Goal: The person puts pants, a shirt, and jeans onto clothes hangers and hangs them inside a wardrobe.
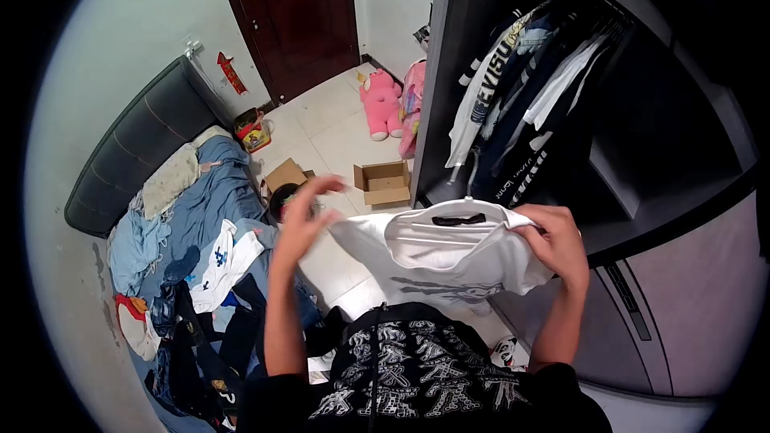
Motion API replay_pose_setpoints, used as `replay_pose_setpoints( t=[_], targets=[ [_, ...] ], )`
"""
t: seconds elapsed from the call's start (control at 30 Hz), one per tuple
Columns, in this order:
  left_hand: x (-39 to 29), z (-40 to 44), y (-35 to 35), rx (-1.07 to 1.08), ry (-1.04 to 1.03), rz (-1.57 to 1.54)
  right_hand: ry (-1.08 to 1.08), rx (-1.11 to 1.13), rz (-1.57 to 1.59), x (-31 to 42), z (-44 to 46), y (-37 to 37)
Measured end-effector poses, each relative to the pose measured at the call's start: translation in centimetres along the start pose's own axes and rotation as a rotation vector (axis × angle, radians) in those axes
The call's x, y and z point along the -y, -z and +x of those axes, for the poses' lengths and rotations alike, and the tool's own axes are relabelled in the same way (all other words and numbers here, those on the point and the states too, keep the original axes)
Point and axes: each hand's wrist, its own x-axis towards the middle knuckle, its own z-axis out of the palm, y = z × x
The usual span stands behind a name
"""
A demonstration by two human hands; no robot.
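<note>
A white shirt (449,261) with a grey print hangs in front of my chest, its round neck opening facing up. My right hand (553,244) is closed on the shirt's right shoulder. My left hand (309,212) is raised beside the left shoulder, its fingers apart and slightly blurred, holding nothing. A hanger (472,180) with a pale hook stands up behind the collar, and a dark piece shows inside the neck opening.
An open wardrobe (441,56) with hanging clothes (497,84) is at the right. A bed (228,180) with scattered clothes lies at the left. On the floor are a cardboard box (385,182) and a pink plush toy (380,103), near a brown door (293,24).
</note>
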Motion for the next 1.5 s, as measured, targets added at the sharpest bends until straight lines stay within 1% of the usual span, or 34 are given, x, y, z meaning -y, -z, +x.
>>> replay_pose_setpoints(
  t=[0.03,0.07,0.1,0.17,0.2,0.23,0.3,0.37,0.43,0.47,0.5,0.53,0.57,0.6,0.63,0.67,0.7,0.77,0.8,0.83,0.87,0.9,0.97,1.03,1.1,1.13,1.17,1.2,1.23,1.3,1.37,1.43,1.47,1.5],
  targets=[
    [-1.8,0.4,-1.8,0.155,-0.031,0.034,0.017,0.027,-0.022,0.1,0.4,-0.1],
    [-2.9,0.5,-3.3,0.223,-0.077,0.061,0.023,0.017,-0.063,0.1,0.7,-0.1],
    [-3.7,0.5,-4.1,0.202,-0.025,0.226,0.018,0.006,-0.067,0.2,0.9,0.2],
    [-3.7,1.0,-4.3,0.132,-0.062,0.384,-0.019,-0.017,-0.044,0.4,1.1,0.8],
    [-3.9,1.3,-4.1,0.134,-0.074,0.382,-0.006,-0.056,-0.048,0.2,1.0,0.6],
    [-4.2,1.3,-3.7,0.059,-0.094,0.373,-0.008,-0.067,-0.053,0.2,0.9,1.1],
    [-5.2,1.7,-3.2,-0.094,-0.127,0.318,-0.026,0.046,-0.159,0.3,0.7,2.2],
    [-6.1,2.3,-1.9,-0.056,-0.047,0.334,-0.050,0.020,-0.131,-0.7,0.4,2.9],
    [-5.6,2.7,-1.0,-0.024,-0.047,0.311,-0.195,0.254,-0.014,-1.3,0.2,3.7],
    [-5.0,3.1,-0.7,-0.008,-0.022,0.329,-0.227,0.345,0.045,-1.2,0.2,4.2],
    [-4.5,3.6,-0.5,0.010,0.004,0.348,-0.185,0.335,0.116,-2.0,0.0,4.0],
    [-4.3,4.1,-0.3,0.048,0.071,0.299,-0.204,0.257,0.180,-2.4,-0.6,3.2],
    [-3.8,4.9,-0.4,0.052,0.060,0.299,-0.220,0.179,0.243,-2.6,-0.9,2.5],
    [-3.0,5.8,-0.7,0.029,0.033,0.279,-0.231,0.159,0.174,-1.8,-0.8,2.4],
    [-2.5,6.7,-0.8,0.010,0.008,0.255,-0.180,0.083,0.143,-1.0,-0.9,1.8],
    [-2.3,8.0,-0.6,0.053,-0.071,0.211,-0.150,0.111,0.107,-0.3,-0.8,1.6],
    [-2.9,9.3,-1.0,0.066,-0.088,0.201,-0.122,0.135,0.067,0.3,-0.6,1.5],
    [-5.7,11.4,-2.7,-0.027,-0.280,-0.033,-0.171,0.100,0.031,1.3,0.3,0.6],
    [-6.5,12.3,-2.8,0.069,-0.246,-0.139,-0.168,0.107,0.031,1.7,0.9,0.1],
    [-6.0,13.6,-2.6,0.092,-0.257,-0.163,-0.168,0.115,0.030,2.1,1.5,-0.3],
    [-5.5,14.9,-2.4,0.274,-0.201,-0.237,-0.227,0.148,0.039,2.8,2.3,-0.4],
    [-4.9,16.4,-2.1,0.457,-0.149,-0.305,-0.247,0.126,0.024,2.8,2.8,-0.7],
    [-2.7,18.8,-2.2,0.505,-0.174,-0.715,-0.307,0.072,0.026,2.9,3.7,-1.7],
    [-2.5,20.9,-1.8,0.547,-0.196,-0.741,-0.373,0.059,0.003,3.6,4.8,-2.1],
    [-1.3,22.3,-2.1,0.600,-0.150,-0.744,-0.498,0.057,-0.081,4.1,5.6,-2.8],
    [-0.8,23.3,-1.6,0.674,-0.096,-0.683,-0.512,0.040,-0.089,4.6,6.0,-3.2],
    [-0.3,24.3,-1.3,0.748,-0.049,-0.614,-0.606,0.032,-0.050,5.1,6.3,-3.9],
    [0.4,25.4,-1.1,0.817,-0.008,-0.696,-0.701,0.024,-0.005,5.5,6.7,-4.5],
    [1.2,26.5,-1.1,0.838,-0.010,-0.701,-0.716,0.008,-0.004,5.7,7.2,-5.0],
    [2.5,28.8,-1.7,1.071,0.004,-0.742,-0.713,-0.035,0.072,6.2,7.9,-5.6],
    [2.5,31.2,-2.4,1.098,0.002,-0.773,-0.755,-0.033,0.129,6.4,7.4,-6.4],
    [3.2,33.5,-3.7,1.076,-0.066,-0.936,-0.744,-0.197,0.503,6.5,7.4,-7.3],
    [3.5,34.6,-4.4,1.099,-0.082,-0.977,-0.792,-0.201,0.641,7.5,7.9,-7.2],
    [3.6,35.7,-5.3,1.119,-0.104,-1.022,-0.798,-0.206,0.636,7.6,8.0,-7.5]
  ],
)
